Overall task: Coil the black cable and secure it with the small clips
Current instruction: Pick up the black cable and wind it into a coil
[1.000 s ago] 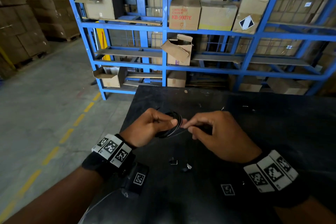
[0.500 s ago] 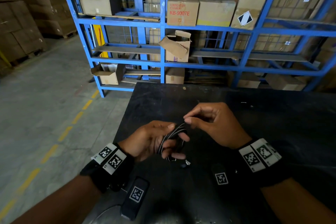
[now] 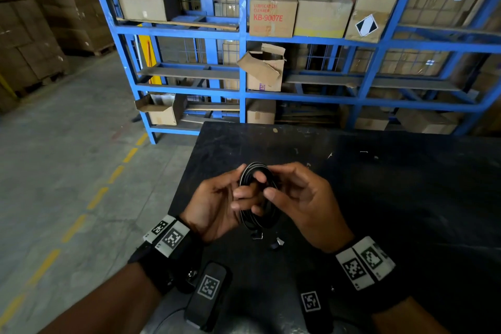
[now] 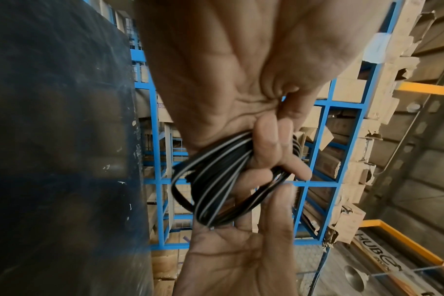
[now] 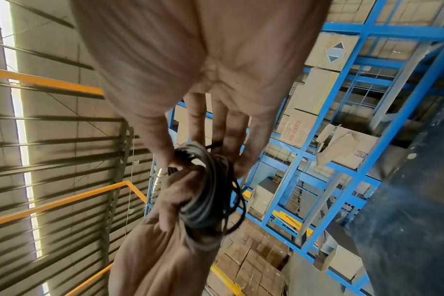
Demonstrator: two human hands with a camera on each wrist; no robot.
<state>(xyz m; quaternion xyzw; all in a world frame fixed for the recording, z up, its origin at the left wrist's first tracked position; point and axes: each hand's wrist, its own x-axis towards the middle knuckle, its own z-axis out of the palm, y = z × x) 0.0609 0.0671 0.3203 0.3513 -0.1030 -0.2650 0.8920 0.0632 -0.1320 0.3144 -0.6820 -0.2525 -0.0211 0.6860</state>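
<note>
The black cable [image 3: 259, 199] is wound into a small coil of several loops, held upright above the black table [image 3: 379, 198]. My left hand [image 3: 242, 188] grips the coil's left side with fingers curled through the loop. My right hand [image 3: 273, 182] pinches its right side between thumb and forefinger. In the left wrist view the coil [image 4: 216, 180] sits under my curled fingers [image 4: 271, 148]. The right wrist view shows the coil [image 5: 208, 192] between both hands. Two small clips [image 3: 257, 235] [image 3: 277, 243] lie on the table just below the coil.
A blue steel rack [image 3: 244, 68] with cardboard boxes stands behind the table. Concrete floor [image 3: 67, 171] with a dashed yellow line runs along the table's left edge. A black tagged device [image 3: 208, 293] lies near my left wrist.
The right hand has come off the cable's loose end and now pinches the coil itself. The coil has turned upright between both hands, which have drawn close together.
</note>
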